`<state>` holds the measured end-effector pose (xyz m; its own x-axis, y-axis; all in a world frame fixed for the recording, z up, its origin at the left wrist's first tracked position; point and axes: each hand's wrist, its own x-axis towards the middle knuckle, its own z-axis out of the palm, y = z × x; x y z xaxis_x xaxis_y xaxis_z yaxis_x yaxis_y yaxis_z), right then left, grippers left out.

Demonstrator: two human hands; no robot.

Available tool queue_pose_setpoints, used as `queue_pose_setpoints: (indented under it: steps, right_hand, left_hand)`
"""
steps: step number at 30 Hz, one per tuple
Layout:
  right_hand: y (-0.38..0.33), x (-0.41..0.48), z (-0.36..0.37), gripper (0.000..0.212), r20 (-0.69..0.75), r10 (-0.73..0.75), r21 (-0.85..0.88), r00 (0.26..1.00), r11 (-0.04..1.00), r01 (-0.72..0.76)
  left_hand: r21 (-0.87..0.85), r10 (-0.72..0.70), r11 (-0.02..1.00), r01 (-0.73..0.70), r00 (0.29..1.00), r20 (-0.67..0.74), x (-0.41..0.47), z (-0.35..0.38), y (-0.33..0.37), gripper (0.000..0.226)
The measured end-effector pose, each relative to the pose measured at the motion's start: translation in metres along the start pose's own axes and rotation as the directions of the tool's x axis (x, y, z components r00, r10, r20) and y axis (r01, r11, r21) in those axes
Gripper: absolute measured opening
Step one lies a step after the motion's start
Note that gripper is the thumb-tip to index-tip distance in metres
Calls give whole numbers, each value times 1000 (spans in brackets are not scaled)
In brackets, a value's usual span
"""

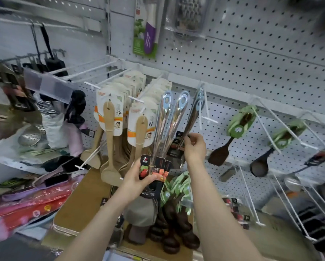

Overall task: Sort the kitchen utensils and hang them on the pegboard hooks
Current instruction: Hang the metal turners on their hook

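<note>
Beige wooden spatulas (109, 119) hang leftmost on white hooks. Your left grip (137, 178) curls round two long steel utensils with blue-ringed handles (165, 117), above dark brown spoons (176, 223) lying on brown cardboard (82, 200). Your right grip (194, 147) pinches a third steel utensil (191, 117), its ring at a white wire hook (209, 120); bare grey pegboard (252, 53) lies beyond.
</note>
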<state>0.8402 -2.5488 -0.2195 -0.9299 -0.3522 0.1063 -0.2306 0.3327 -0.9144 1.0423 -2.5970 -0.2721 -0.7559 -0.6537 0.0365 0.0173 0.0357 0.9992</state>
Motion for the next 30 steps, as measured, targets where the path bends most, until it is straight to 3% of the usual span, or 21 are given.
queue_pose_setpoints:
  steps: [4,6,9,14,20,25,30]
  right_hand:
    - [-11,-47,-19,19,116,-43,266,992,964,11]
    - [-18,-73,-27,24,182,-60,313,982,950,0]
    - [-24,-105,-37,26,261,-132,264,956,963,60]
    - [-23,-138,-52,17,215,-126,269,968,961,65]
    - [-15,-163,-58,16,163,-111,153,980,984,86]
    - [-13,-175,-59,12,133,-145,136,980,983,127]
    - [-11,-171,-59,13,112,-88,142,990,987,71]
  left_hand:
    - [-17,-1,1000,2,998,58,-10,5,0,42]
    - [-29,-2,1000,4,997,77,-17,7,1,46]
    - [-51,9,999,-4,995,98,-27,9,4,46]
    - [-85,-10,996,24,988,155,-51,16,1,46]
    - [-125,-48,990,62,993,111,-76,12,4,46]
    - [-126,-66,989,79,992,108,-79,0,5,29]
    - [-84,-81,993,85,995,58,-75,-9,2,21]
